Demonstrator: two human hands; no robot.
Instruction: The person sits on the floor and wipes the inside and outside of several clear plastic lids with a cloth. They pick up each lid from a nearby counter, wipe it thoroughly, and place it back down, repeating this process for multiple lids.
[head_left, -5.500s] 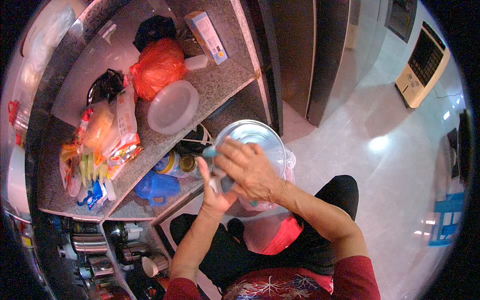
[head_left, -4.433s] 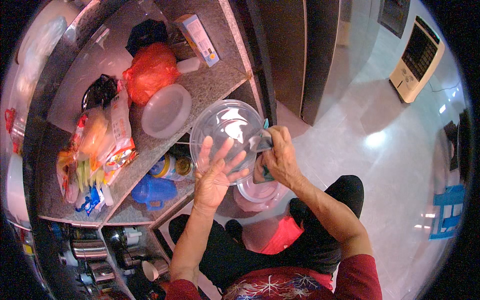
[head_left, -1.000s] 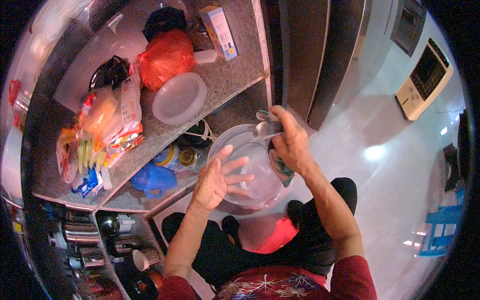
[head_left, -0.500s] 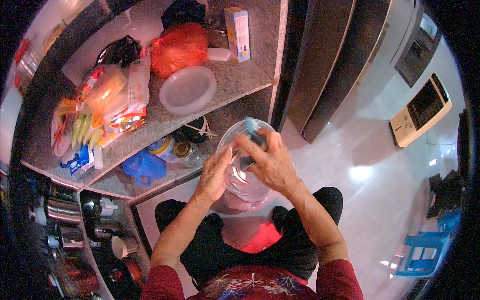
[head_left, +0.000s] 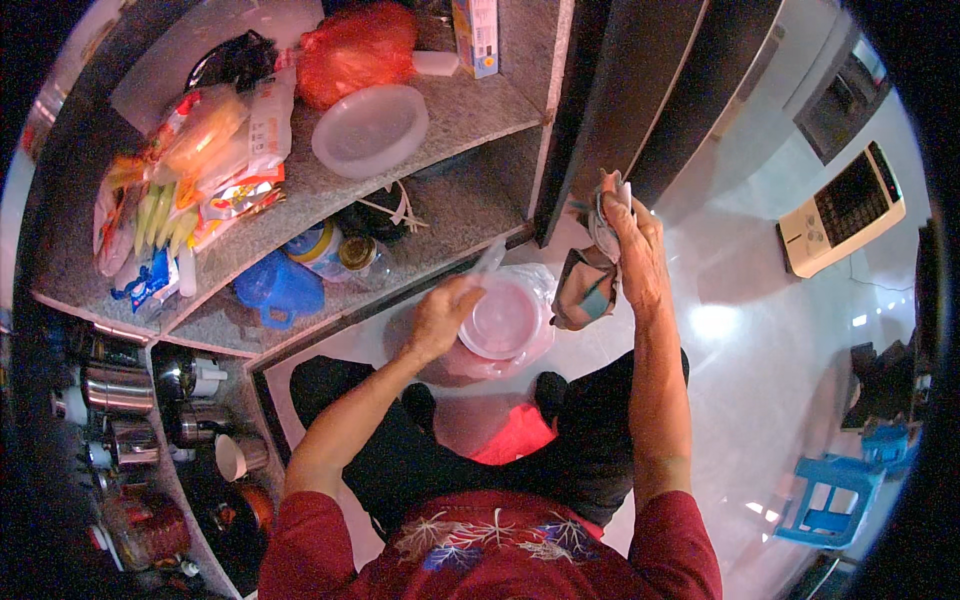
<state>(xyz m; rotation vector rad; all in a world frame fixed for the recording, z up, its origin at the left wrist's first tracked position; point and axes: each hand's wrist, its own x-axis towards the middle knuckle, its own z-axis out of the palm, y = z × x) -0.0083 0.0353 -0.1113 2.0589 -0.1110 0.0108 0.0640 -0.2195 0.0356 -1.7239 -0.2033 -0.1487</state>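
Observation:
My left hand (head_left: 443, 318) is closed on the edge of a thin clear plastic piece (head_left: 489, 262), seen nearly edge-on; whether it is a lid I cannot tell. Beside those fingers, a round translucent plastic tub (head_left: 500, 322) sits low between my knees, on crumpled pinkish clear plastic (head_left: 535, 350). Raised to the right, my right hand (head_left: 643, 250) grips a bunched grey-brown cloth (head_left: 585, 290) with teal patches. Part of the cloth hangs below the fingers, apart from the tub.
Ahead, a stone shelf (head_left: 480, 115) bears an oval translucent lid (head_left: 370, 132), a red plastic bag (head_left: 355, 55) and food packets (head_left: 200, 150). Below are a blue plastic jug (head_left: 280, 290) and jars. Metal pots (head_left: 118, 388) fill the left shelves. A cream air cooler (head_left: 845, 215) and blue stool (head_left: 830, 500) stand right.
My hands have moved apart. The right one swung right and up with the cloth, which now hangs loose. My left hand tilted the clear plastic away, uncovering the tub below.

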